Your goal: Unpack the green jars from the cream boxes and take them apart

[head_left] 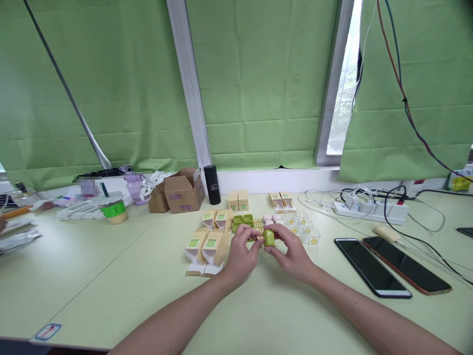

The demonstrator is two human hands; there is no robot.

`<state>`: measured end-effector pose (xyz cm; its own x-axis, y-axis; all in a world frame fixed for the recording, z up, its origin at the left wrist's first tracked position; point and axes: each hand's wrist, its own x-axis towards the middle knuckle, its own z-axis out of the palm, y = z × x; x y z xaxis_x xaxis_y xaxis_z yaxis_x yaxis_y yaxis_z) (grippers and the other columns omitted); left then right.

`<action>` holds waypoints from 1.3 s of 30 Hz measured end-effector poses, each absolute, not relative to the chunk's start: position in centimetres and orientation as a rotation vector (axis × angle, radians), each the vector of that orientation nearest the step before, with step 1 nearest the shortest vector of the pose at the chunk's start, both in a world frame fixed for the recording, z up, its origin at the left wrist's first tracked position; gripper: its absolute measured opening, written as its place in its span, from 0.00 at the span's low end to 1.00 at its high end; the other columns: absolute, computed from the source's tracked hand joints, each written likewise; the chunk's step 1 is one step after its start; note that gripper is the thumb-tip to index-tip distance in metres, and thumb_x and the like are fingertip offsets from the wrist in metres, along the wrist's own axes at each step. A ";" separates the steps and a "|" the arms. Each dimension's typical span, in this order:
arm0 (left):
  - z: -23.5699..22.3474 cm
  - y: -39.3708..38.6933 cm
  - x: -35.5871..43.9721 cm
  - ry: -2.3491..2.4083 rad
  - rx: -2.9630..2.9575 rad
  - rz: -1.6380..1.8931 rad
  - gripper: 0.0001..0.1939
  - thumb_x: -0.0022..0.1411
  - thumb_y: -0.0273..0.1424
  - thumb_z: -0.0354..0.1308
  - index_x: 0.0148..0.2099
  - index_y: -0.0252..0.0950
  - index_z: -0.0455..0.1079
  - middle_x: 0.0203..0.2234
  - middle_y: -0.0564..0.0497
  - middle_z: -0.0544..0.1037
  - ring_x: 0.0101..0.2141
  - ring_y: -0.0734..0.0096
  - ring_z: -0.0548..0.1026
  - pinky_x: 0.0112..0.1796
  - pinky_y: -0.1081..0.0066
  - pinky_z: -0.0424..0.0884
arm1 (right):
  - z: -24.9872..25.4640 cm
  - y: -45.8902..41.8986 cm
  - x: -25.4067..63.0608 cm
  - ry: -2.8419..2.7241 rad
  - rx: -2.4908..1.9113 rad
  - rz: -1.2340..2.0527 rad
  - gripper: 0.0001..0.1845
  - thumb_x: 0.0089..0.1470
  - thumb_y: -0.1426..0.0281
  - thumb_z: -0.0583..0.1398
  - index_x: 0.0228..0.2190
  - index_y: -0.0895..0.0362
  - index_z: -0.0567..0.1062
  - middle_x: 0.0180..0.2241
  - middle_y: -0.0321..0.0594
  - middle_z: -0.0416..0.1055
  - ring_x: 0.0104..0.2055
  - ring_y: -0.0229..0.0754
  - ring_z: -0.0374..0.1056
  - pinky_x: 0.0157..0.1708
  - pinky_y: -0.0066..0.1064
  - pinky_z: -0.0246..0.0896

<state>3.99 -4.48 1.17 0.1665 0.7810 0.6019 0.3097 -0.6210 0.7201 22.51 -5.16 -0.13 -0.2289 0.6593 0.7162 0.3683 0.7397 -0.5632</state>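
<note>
My right hand point(291, 251) grips a small glossy green case point(270, 239) between thumb and fingers, just above the table. On the case's left side, my left hand point(241, 254) pinches a small yellow loop point(260, 238). Whether the loop is fastened to the case I cannot tell. Behind my left hand sit several similar green cases point(243, 218), partly hidden by it. Small yellow pieces point(257, 223), white cases point(272, 217) and clear plastic holders point(312, 235) with yellow dots lie beyond my fingers. Open kraft boxes point(216, 244) with green labels stand left of my left hand.
Two phones point(373, 266) point(406, 266) lie at right, near a white power strip point(371, 212) with tangled cables. More kraft boxes point(237, 199) point(281, 201) stand at the back. A black bottle point(212, 185), a cardboard carton point(184, 192) and a cup point(114, 209) are at left.
</note>
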 end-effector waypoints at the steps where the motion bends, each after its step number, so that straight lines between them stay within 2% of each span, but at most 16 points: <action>1: 1.2 -4.5 4.0 1.024 2.007 1.452 0.02 0.64 0.27 0.60 0.37 0.37 0.74 0.35 0.50 0.71 0.36 0.69 0.73 0.40 0.68 0.70 | -0.1 -5.2 22.5 -1.850 -0.795 0.333 0.21 0.59 0.70 0.63 0.54 0.50 0.70 0.48 0.44 0.74 0.40 0.45 0.71 0.42 0.39 0.73; 13: 0.8 -4.1 3.9 0.975 1.926 1.393 0.03 0.62 0.27 0.61 0.34 0.37 0.72 0.31 0.53 0.71 0.33 0.70 0.72 0.38 0.68 0.68 | -0.1 -5.2 22.7 -1.866 -0.787 0.387 0.22 0.58 0.70 0.64 0.54 0.48 0.71 0.50 0.44 0.74 0.42 0.47 0.72 0.43 0.41 0.73; 17: 0.9 -4.2 4.0 0.993 1.914 1.416 0.03 0.64 0.30 0.61 0.40 0.37 0.73 0.34 0.51 0.71 0.36 0.68 0.73 0.40 0.67 0.69 | -0.1 -5.1 22.4 -1.787 -0.811 0.534 0.23 0.59 0.70 0.63 0.55 0.47 0.72 0.52 0.44 0.73 0.43 0.45 0.73 0.42 0.40 0.75; 20: 0.9 -4.3 4.0 1.016 1.929 1.413 0.08 0.63 0.30 0.62 0.45 0.38 0.73 0.40 0.49 0.72 0.40 0.65 0.74 0.44 0.63 0.70 | -0.1 -5.0 22.2 -1.729 -0.797 0.658 0.22 0.60 0.68 0.63 0.55 0.46 0.72 0.51 0.43 0.72 0.42 0.43 0.73 0.43 0.38 0.75; 24: 0.7 -4.1 3.8 1.047 1.948 1.403 0.15 0.60 0.29 0.65 0.50 0.40 0.72 0.44 0.48 0.71 0.42 0.64 0.76 0.48 0.59 0.71 | 0.1 -4.8 22.4 -1.691 -0.751 0.725 0.23 0.61 0.64 0.64 0.56 0.46 0.72 0.57 0.45 0.67 0.48 0.44 0.72 0.47 0.38 0.74; 28: 0.5 -3.9 3.5 0.993 1.949 1.437 0.16 0.61 0.28 0.64 0.52 0.40 0.71 0.46 0.46 0.69 0.45 0.62 0.76 0.53 0.56 0.71 | 0.7 -5.0 22.7 -1.738 -0.791 0.592 0.19 0.67 0.61 0.58 0.58 0.45 0.72 0.57 0.46 0.67 0.55 0.47 0.69 0.50 0.40 0.73; 32: 0.5 -4.0 3.5 0.973 1.965 1.432 0.18 0.63 0.29 0.64 0.55 0.40 0.70 0.49 0.44 0.69 0.55 0.56 0.71 0.58 0.51 0.68 | 0.9 -5.2 22.8 -1.814 -0.824 0.386 0.22 0.67 0.66 0.57 0.61 0.44 0.70 0.57 0.46 0.67 0.61 0.51 0.65 0.56 0.46 0.70; 35: 0.6 -4.1 3.7 1.004 1.981 1.414 0.23 0.61 0.29 0.67 0.58 0.42 0.70 0.52 0.43 0.69 0.60 0.54 0.66 0.60 0.51 0.66 | 0.7 -5.1 22.8 -1.827 -0.827 0.293 0.28 0.64 0.70 0.59 0.63 0.45 0.66 0.57 0.47 0.69 0.59 0.52 0.68 0.51 0.46 0.73; 39: 0.7 -4.0 3.9 1.064 2.009 1.374 0.26 0.60 0.30 0.70 0.59 0.46 0.71 0.54 0.44 0.69 0.61 0.55 0.63 0.61 0.53 0.64 | 0.1 -4.7 22.9 -1.835 -0.822 0.219 0.28 0.62 0.73 0.59 0.61 0.47 0.66 0.56 0.47 0.72 0.56 0.52 0.70 0.45 0.44 0.75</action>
<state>3.87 -4.04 0.74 0.1935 0.8120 0.5506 0.3293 -0.5824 0.7432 22.90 -4.74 0.11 -0.1995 0.6272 0.7529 0.4324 0.7458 -0.5068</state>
